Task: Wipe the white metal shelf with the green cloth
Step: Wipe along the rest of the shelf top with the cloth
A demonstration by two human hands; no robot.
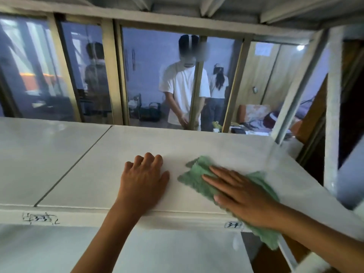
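Note:
The white metal shelf (pixel 126 154) stretches across the middle of the view, split by a dark seam left of centre. On its right part lies the green cloth (pixel 197 174), crumpled, with one end hanging over the shelf's front edge. My right hand (pixel 240 194) presses flat on the cloth with straight fingers pointing left and away. My left hand (pixel 143 178) rests on the bare shelf just left of the cloth, near the front edge, its fingertips bent down against the surface and holding nothing.
A white upright post (pixel 332 115) and a slanted brace (pixel 295 91) bound the shelf on the right. Another shelf level sits overhead and one below. Behind the shelf is a glass partition (pixel 153 75), with people standing beyond it. Number labels mark the front lip (pixel 232 225).

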